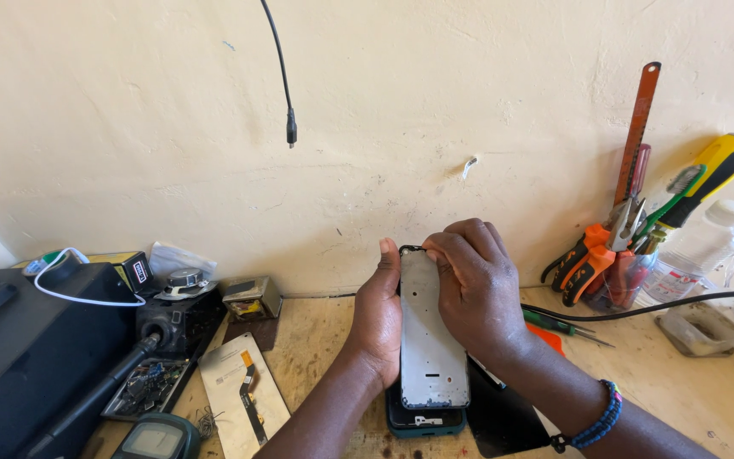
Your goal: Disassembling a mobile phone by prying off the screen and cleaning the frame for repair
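Both my hands hold a grey metal phone frame [429, 340] upright above the wooden bench. My left hand [375, 319] grips its left edge with the thumb up along the side. My right hand [475, 285] curls over the top right corner, fingertips pressing at the upper edge. Below the frame lies a dark teal phone body [422, 420] flat on the bench. A black screen panel [503, 416] lies beside it, under my right wrist.
A pot of tools [618, 272] with orange pliers, screwdrivers and a saw blade stands at the right wall. A black cable [639, 310] crosses the bench. Left are a black case [27, 340], a white phone panel [239, 395], a meter [156, 439] and small parts.
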